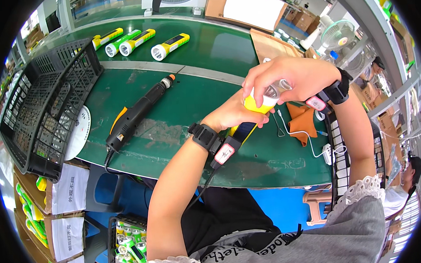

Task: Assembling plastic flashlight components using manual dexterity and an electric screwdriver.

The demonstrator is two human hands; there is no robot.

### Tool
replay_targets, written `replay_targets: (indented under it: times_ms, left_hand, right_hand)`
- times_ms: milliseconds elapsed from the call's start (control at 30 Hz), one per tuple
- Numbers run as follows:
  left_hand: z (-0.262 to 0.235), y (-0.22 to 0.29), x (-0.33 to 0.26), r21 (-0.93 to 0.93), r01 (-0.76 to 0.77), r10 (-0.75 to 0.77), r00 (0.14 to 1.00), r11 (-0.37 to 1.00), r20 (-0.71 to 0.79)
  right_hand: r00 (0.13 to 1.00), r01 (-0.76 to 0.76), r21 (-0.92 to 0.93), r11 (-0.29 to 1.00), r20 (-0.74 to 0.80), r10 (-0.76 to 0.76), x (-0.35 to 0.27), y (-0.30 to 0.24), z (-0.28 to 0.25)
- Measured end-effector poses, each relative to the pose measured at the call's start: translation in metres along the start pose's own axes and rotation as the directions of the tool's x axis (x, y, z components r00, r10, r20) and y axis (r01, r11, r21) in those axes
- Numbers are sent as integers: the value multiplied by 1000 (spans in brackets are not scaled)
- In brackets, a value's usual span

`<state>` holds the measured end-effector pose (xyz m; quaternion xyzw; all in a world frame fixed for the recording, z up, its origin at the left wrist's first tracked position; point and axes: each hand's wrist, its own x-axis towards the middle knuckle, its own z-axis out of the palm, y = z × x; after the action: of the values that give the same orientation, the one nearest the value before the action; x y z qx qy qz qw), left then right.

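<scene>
Over the green workbench (207,155), both hands meet on one yellow flashlight (254,104) with a white head and a dark panel on its body. My left hand (232,112) wraps round the body just below the head. From above, my right hand (292,78) curls its fingers over the head and the clear lens part, partly hiding them. The flashlight is tilted, its head up and to the right. To the left, a black electric screwdriver (139,113) lies on the bench with its cord hanging over the near edge.
A yellow flashlight (170,45) and several others lie at the back. Left is a black plastic crate (54,98) over a white disc (80,132). Right are an orange cloth (302,122) and white cable (309,139). Below left, a basket (112,230) holds flashlights. A person (401,193) is far right.
</scene>
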<state>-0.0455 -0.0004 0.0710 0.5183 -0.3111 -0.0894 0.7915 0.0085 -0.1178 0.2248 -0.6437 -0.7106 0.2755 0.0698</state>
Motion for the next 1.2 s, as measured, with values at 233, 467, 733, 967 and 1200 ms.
replay_targets:
  times_ms: [233,467,733,967,1200]
  left_hand:
    - [-3,-6,0,15,41,-41,999,999,-12]
    - [4,-1,0,-4,42,-42,998,999,-54]
    - [0,-4,2,17,41,-41,999,999,2]
    - [-2,-8,3,39,23,-25,999,999,31]
    - [-2,-4,0,31,35,-36,999,999,27]
  right_hand:
    - [912,-387,111,915,-98,398,-5,-20,3]
    - [993,-62,-60,996,-106,56,-9,-7,3]
    - [960,-227,-20,974,-176,220,-9,-14,4]
    - [918,-395,-272,877,-161,363,-3,-11,7]
    - [959,-73,-230,970,-282,6,-4,-2,13]
